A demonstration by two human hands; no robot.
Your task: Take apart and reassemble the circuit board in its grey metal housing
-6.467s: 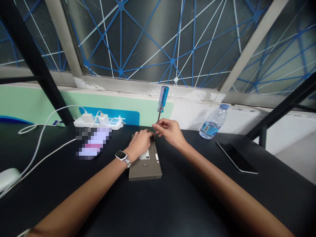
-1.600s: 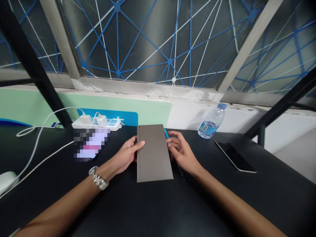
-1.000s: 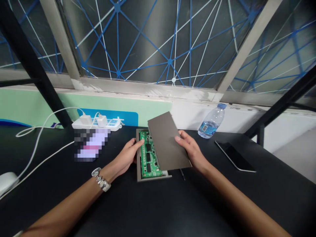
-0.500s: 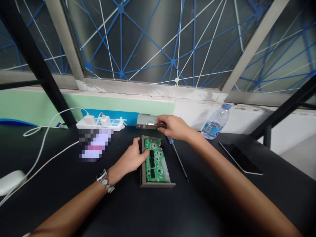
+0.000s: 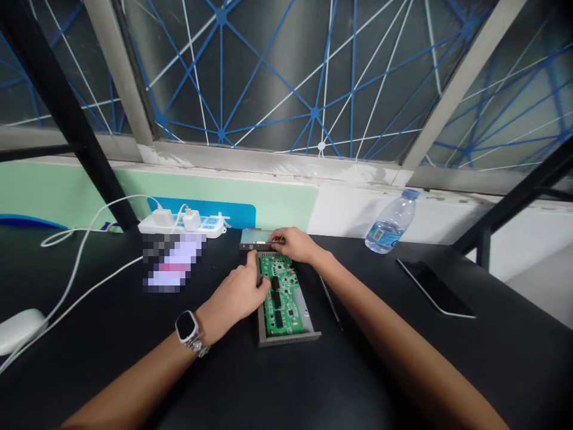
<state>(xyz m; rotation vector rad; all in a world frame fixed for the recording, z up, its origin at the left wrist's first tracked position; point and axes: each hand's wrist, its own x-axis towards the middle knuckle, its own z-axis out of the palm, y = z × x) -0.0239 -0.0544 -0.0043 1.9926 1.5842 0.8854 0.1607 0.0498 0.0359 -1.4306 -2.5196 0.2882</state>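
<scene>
A green circuit board [image 5: 286,304] with black components sits in an open grey metal case [image 5: 290,341] on the black table. My left hand [image 5: 237,285], with a watch on its wrist, grips the case's left side. Its thumb reaches over the inner edge and its fingers lie along the outside. Behind the case, a flat metal cover [image 5: 256,237] rests low at the table's back edge. My right hand [image 5: 295,243] pinches the cover's right end, fingertips partly hidden. Under my right forearm a screwdriver [image 5: 331,303] lies with its handle hidden.
A water bottle [image 5: 391,222] stands at the back right, near a dark tablet or phone [image 5: 434,286]. Left are a white power strip [image 5: 181,226] with plugs and cables, a blurred-out bright object [image 5: 174,266], and a white rounded device [image 5: 20,331]. Wall and window frame bound the back.
My right hand has brought the metal cover down from against the wall, nearer the case. The case has shifted slightly toward me, and my left wrist has turned so the watch face shows.
</scene>
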